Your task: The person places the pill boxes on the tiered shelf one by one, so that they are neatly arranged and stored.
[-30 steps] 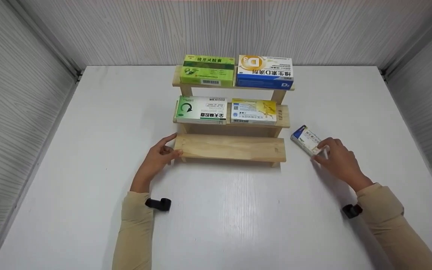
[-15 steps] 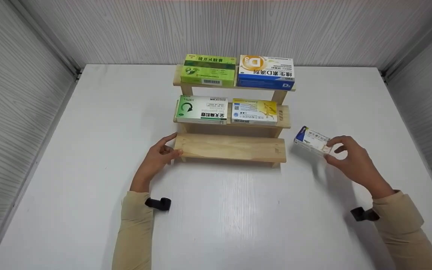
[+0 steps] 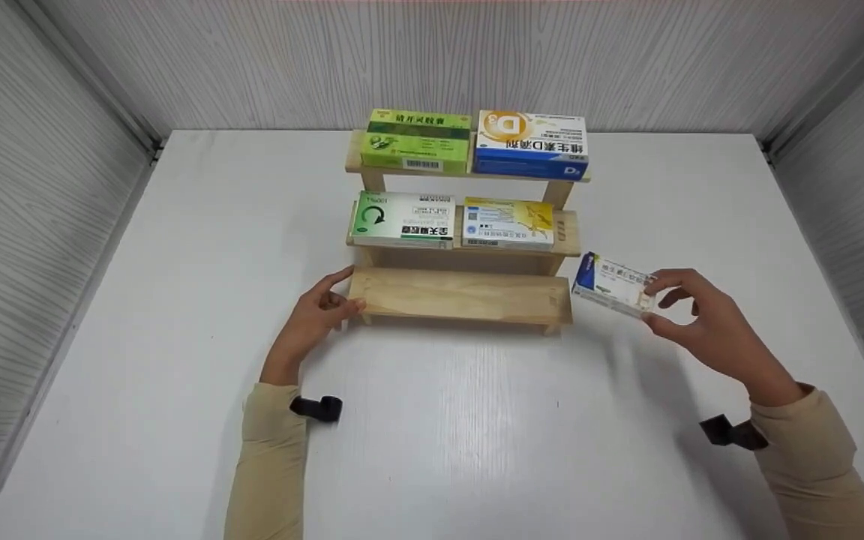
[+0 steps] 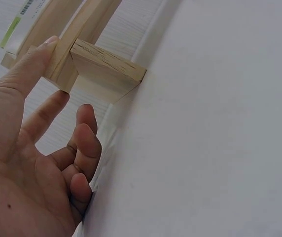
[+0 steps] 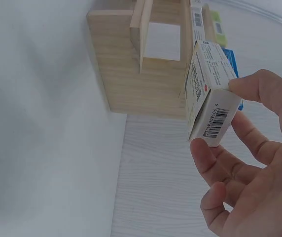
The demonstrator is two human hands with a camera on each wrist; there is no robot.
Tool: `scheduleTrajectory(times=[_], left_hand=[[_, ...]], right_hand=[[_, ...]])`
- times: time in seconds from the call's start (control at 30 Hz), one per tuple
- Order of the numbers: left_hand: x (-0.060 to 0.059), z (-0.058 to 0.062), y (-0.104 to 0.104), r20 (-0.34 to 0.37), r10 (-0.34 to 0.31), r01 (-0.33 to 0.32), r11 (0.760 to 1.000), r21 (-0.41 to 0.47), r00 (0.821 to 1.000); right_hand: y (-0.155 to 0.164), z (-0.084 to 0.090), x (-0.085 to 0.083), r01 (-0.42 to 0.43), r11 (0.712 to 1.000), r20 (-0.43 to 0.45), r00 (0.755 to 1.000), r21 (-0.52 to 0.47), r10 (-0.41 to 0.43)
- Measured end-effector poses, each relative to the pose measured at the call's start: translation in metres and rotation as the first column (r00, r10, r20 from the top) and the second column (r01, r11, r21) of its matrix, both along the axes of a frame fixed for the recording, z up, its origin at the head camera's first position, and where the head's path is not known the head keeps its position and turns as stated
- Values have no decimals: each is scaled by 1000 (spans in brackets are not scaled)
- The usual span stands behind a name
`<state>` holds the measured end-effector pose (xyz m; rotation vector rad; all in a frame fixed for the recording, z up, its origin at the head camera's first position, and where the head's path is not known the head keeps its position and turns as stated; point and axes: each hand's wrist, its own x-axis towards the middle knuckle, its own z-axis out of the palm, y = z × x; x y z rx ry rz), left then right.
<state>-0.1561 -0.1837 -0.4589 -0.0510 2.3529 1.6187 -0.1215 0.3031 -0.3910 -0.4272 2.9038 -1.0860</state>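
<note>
A white medicine box with a blue end (image 3: 612,283) is pinched between thumb and fingers of my right hand (image 3: 709,322), held above the table just right of the rack's lowest step. In the right wrist view the box (image 5: 212,94) shows a barcode on its near end. My left hand (image 3: 316,319) grips the left end of the lowest step of the wooden rack (image 3: 462,295), thumb on the front edge. The left wrist view shows thumb and index finger on the wood (image 4: 64,64), other fingers loosely curled.
On the top step lie a green medicine box (image 3: 417,142) and a blue-and-white one (image 3: 529,146). A green-and-white box (image 3: 404,220) and a yellow-and-white box (image 3: 507,223) lie on the middle step. Pale walls enclose the white table (image 3: 447,435).
My right hand has lifted the white medicine box off the table, turned it more crosswise and brought it left toward the lowest step. The left hand stays on the rack.
</note>
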Motion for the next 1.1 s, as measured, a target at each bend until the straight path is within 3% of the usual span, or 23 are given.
scheduleTrajectory(times=[0.4, 0.63, 0.87, 1.1], left_hand=[[-1, 0, 0, 32, 7, -7, 1000, -9, 999], [-11, -31, -9, -21, 9, -9, 1000, 17, 1000], [-12, -33, -9, -25, 10, -10, 1000, 14, 1000], [-12, -27, -8, 23, 10, -11, 1000, 20, 1000]], right_hand=[[-44, -10, -21, -135, 990, 57, 989, -27, 137], [-78, -6, -32, -187, 980, 103, 976, -62, 192], [-121, -12, -40, -262, 952, 114, 953, -159, 281], [-166, -32, -45, -312, 938, 65, 944, -152, 325]])
